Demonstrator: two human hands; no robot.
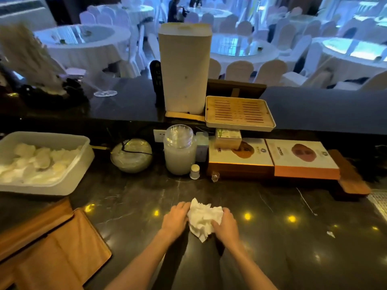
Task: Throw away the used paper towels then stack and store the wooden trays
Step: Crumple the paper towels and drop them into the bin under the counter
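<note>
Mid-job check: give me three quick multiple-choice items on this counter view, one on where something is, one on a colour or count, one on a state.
1. Where is the crumpled paper towel?
A. in the white tub
B. on the dark counter between both hands
C. on the slatted tray

2. How many flat orange-edged boxes lie side by side under the ledge?
A. two
B. four
C. none

3. What state is the glass jar in?
A. tipped over
B. lidless
C. upright with its lid on

Answers: 1 B, the left hand and right hand press it from both sides; 2 A, two boxes show; 3 C, it stands capped.
</note>
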